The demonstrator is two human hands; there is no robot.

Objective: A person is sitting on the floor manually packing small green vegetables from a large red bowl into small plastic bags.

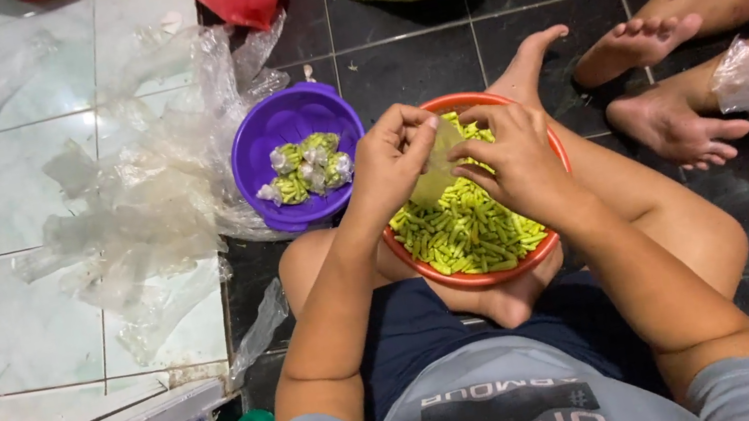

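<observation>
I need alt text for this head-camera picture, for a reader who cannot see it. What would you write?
Seen from above, a seated person's left hand and right hand hold a small clear bag over an orange bowl of cut green beans in their lap. A purple bowl of filled packets sits beside loose plastic bags; another person's bare feet rest nearby.

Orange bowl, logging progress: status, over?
Both hands pinch a small clear bag over orange bowl of green chillies. Nothing in the way.

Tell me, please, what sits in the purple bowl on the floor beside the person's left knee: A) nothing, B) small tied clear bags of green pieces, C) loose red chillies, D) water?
B: the purple bowl holds several small knotted clear bags of green pieces, clustered toward its near side.
</observation>
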